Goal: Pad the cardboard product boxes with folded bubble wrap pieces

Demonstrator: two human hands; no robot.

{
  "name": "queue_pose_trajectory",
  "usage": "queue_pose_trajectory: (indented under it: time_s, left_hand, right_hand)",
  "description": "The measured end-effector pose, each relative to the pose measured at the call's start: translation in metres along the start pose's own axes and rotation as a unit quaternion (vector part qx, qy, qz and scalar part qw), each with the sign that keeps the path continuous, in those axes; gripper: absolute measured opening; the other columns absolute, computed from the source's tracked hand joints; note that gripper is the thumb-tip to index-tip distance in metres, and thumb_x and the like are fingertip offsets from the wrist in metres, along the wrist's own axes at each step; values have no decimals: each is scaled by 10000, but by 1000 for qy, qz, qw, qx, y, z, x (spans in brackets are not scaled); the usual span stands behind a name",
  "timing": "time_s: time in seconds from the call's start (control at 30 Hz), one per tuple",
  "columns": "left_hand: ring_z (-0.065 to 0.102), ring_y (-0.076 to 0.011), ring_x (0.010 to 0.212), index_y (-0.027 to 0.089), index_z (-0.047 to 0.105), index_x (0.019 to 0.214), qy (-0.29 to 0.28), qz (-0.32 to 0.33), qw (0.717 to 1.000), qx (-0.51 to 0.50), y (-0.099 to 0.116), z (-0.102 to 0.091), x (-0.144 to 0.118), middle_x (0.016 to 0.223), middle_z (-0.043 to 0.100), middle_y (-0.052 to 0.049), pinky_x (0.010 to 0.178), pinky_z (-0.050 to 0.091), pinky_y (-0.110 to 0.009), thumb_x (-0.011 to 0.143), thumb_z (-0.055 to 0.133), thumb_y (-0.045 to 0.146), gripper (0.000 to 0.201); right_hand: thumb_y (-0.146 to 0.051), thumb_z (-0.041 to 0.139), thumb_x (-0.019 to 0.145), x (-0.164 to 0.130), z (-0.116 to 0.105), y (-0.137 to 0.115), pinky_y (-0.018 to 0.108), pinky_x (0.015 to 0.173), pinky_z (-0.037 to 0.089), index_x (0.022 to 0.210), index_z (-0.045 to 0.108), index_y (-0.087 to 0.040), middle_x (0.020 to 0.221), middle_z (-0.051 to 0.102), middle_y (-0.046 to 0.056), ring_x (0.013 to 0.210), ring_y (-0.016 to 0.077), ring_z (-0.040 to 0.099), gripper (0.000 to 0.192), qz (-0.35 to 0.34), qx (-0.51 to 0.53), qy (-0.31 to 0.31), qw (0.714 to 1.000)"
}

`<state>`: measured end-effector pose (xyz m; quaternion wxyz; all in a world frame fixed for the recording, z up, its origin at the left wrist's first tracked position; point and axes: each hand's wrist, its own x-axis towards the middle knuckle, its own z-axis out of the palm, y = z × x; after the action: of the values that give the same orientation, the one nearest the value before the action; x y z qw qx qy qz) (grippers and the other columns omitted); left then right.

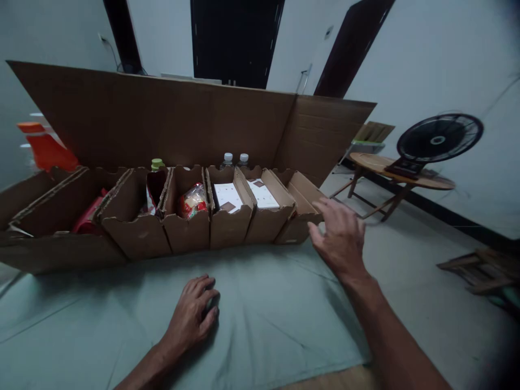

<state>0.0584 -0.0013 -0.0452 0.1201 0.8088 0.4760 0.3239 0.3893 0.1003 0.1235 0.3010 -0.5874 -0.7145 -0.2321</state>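
Note:
My right hand [341, 230] is at the front right corner of the rightmost cardboard bin [298, 230], thumb and fingers apart; whether it touches the bin I cannot tell. Resting on the pale green tablecloth [252, 303], my left hand [195, 309] has loosely bent, parted fingers and holds nothing. Several cardboard bins stand in a row along the cloth. Two of them contain white boxes [227, 196] with brown marks. Another holds a clear and red packet [194, 200]. Farther left, a red item [90, 214] lies in a wide bin.
A tall cardboard panel [182, 119] stands behind the bins. Bottles with white caps [228, 157] and a green cap [157, 164] show before it. An orange object [51, 149] is at left. To the right, a black fan [436, 140] sits on a wooden table [374, 161].

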Motion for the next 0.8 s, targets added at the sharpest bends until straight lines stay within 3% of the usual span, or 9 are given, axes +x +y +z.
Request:
queue_pose_trajectory:
  time_s: [0.07,0.17,0.23,0.33,0.43,0.6,0.7,0.8]
  left_hand:
    - [571,-368,1235,210,712,1046,1,-3,1000,-7,1,0,1,1284,667,-137,1000,496,-596,824,577,202,260]
    - [582,-364,1213,206,717,1016,6,-7,1000,-13,2,-1,2,1267,677,-136,991,504,-589,804,570,181,259]
    - [583,-360,1209,201,719,1001,9,-10,1000,-19,3,-2,3,1262,678,-137,1002,499,-587,794,563,168,260]
    - [574,-359,1217,189,721,997,11,-17,999,-31,5,-3,3,1254,679,-142,1014,489,-590,792,558,162,263]
    - [574,-353,1206,191,723,975,13,-20,999,-39,5,-4,2,1244,680,-139,1005,489,-586,791,556,157,251]
    - [584,-340,1192,193,725,971,26,-14,998,-48,3,-3,1,1223,687,-131,1027,471,-581,804,556,179,238]
    - [611,-333,1163,185,729,986,35,-12,997,-67,-1,-3,1,1183,702,-138,1006,492,-564,826,553,227,242]
    - [631,-326,1147,172,723,1042,55,-33,994,-93,-1,-8,-3,1183,697,-155,989,515,-543,822,560,257,286]
  right_hand:
    - [-212,579,847,20,0,22,457,928,360,1212,661,-146,1253,664,156,1187,325,540,380,-32,-69,-53,996]
    - [-153,562,790,37,5,38,402,829,363,832,733,-190,815,733,93,866,245,612,180,-79,-104,-151,980]
    - [-129,567,756,37,-1,39,383,786,358,698,705,-206,645,686,67,715,210,585,169,-97,-107,-172,974]
    - [-153,603,732,24,-26,29,347,704,349,668,699,-220,576,655,54,618,192,559,134,-124,-103,-205,965]
    - [-216,631,764,7,-56,0,300,596,313,721,720,-246,608,683,27,572,174,569,103,-145,-63,-271,950]
    - [-220,598,839,2,-92,-93,261,531,325,661,666,-229,633,688,-2,575,148,610,191,-112,66,-370,920]
    - [-291,498,930,11,-122,-129,244,609,435,750,688,-229,706,715,-21,645,137,652,270,-36,256,-332,907]
    - [-426,565,896,5,-154,-106,289,728,486,837,730,-235,825,744,3,779,176,677,260,66,281,-149,946]
